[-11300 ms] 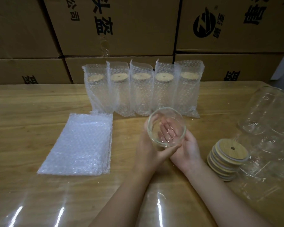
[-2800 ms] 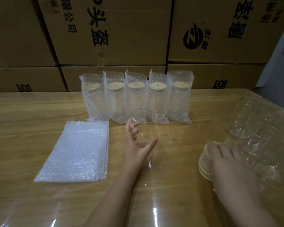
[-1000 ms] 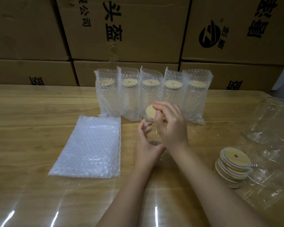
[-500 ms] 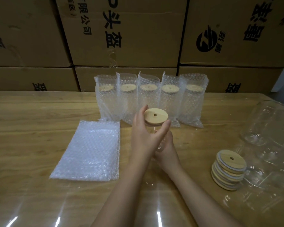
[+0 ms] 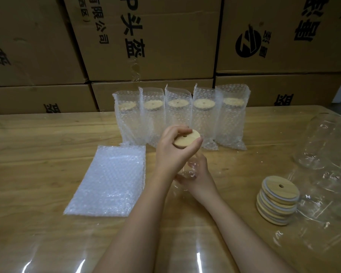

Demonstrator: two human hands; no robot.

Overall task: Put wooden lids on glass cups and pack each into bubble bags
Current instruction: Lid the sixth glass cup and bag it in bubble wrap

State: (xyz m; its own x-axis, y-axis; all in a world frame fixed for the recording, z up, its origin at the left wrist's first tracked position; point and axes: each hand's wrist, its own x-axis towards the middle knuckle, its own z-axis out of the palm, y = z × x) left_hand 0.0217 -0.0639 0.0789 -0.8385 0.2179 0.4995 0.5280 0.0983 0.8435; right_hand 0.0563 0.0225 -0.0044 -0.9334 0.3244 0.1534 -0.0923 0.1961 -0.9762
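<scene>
I take this for a packing room in a warehouse. Behind the long pale wooden table [image 5: 37, 154], brown cardboard cartons [image 5: 146, 36] printed with black Chinese characters are stacked like a wall. Toward the table's far side stands a row of five lidded glass cups in clear bubble bags [image 5: 178, 115]. On its left part lies a flat pile of empty bubble bags [image 5: 110, 180], and on its right a stack of round wooden lids [image 5: 277, 201] sits beside bare clear glass cups [image 5: 323, 154].
</scene>
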